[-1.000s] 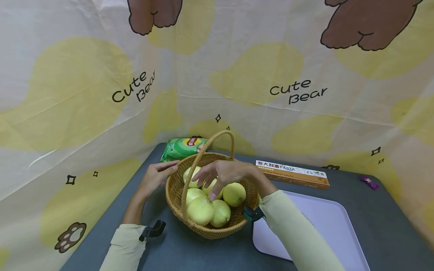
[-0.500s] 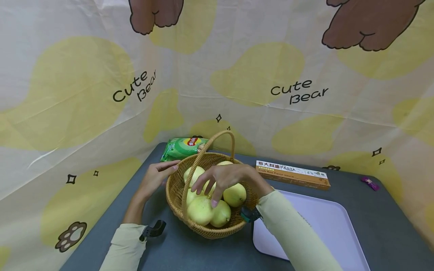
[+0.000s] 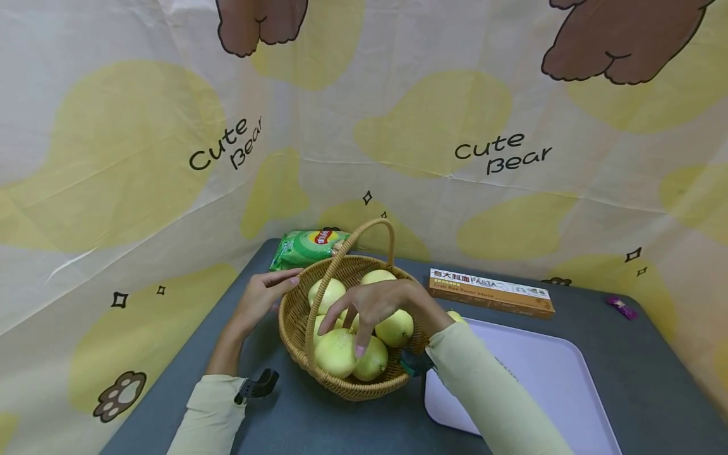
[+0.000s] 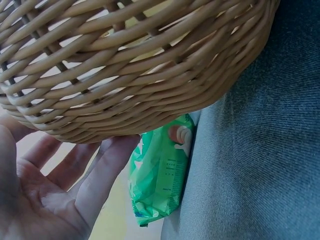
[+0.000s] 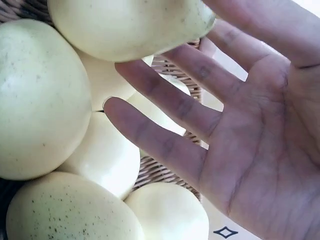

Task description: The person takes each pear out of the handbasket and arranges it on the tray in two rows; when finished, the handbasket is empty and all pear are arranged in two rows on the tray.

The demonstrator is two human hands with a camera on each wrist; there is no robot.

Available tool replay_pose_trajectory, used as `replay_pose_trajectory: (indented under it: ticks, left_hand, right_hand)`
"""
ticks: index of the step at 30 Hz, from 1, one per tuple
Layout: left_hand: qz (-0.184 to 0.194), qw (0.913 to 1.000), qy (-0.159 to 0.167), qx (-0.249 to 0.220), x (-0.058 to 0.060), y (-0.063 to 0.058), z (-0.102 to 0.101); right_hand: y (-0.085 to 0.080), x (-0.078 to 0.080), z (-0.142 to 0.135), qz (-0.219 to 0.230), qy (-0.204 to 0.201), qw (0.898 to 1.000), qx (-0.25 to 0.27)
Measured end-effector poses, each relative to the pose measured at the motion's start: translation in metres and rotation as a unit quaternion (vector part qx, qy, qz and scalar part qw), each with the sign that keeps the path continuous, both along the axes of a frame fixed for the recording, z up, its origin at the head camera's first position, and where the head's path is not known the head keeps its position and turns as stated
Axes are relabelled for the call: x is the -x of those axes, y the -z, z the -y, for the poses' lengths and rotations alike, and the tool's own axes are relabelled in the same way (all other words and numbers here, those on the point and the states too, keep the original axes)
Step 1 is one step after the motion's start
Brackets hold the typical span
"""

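A wicker basket (image 3: 355, 390) with an arched handle holds several yellow-green pears. My right hand (image 3: 372, 303) reaches in from the right, over the nearest pear (image 3: 335, 354). Its thumb is at the right side of that pear and the other fingers spread above it. In the right wrist view the right hand (image 5: 250, 120) has long, nearly straight fingers beside the pears; one pear (image 5: 130, 25) hangs close over the fingertips. My left hand (image 3: 263, 297) touches the basket's left rim. In the left wrist view the left hand (image 4: 65, 185) rests its fairly straight fingertips against the basket (image 4: 130, 75).
A green chip bag (image 3: 304, 250) lies behind the basket. A pasta box (image 3: 489, 294) is at the back right, a small purple packet (image 3: 620, 308) farther right. A lilac tray (image 3: 546, 373) lies under my right forearm, with a yellow-green thing (image 3: 457, 317) partly hidden at its edge.
My right hand has moved slightly down and toward the front pear, uncovering a pear at the back of the basket. The left hand and basket have stayed put.
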State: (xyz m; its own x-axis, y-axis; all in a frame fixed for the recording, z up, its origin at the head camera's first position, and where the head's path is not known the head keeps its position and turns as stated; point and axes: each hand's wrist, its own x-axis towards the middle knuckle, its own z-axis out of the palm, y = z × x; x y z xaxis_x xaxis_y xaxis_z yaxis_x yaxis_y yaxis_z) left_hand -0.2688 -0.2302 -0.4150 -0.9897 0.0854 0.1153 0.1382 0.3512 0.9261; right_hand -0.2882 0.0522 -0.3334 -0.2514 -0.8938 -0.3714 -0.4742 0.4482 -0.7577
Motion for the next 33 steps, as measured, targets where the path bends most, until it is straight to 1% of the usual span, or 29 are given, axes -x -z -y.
replay_pose_trajectory:
  ticks: [5, 9, 14, 24, 30, 33]
  left_hand:
    - [0.001, 1.0000, 0.001, -0.002, 0.000, 0.000, 0.000]
    - [-0.005, 1.0000, 0.002, -0.003, 0.001, 0.001, 0.000]
    - [-0.006, 0.9999, 0.002, -0.013, -0.001, -0.001, -0.001]
    - [0.001, 0.9999, 0.007, -0.014, -0.002, -0.002, -0.001]
    - [0.002, 0.9997, 0.009, -0.021, -0.002, -0.002, -0.002]
    - [0.001, 0.9997, 0.008, -0.022, -0.001, -0.002, -0.002]
  right_hand:
    - [0.000, -0.003, 0.001, -0.006, 0.002, 1.000, -0.012]
    - [-0.001, -0.005, 0.002, -0.010, 0.007, 1.000, -0.014]
    - [-0.001, -0.006, 0.002, -0.018, 0.014, 1.000, -0.015]
    - [0.002, -0.005, -0.001, -0.020, 0.013, 1.000, 0.009]
    - [0.000, -0.006, -0.008, -0.037, 0.038, 0.998, 0.014]
    - [-0.001, -0.006, -0.013, -0.036, 0.055, 0.998, 0.017]
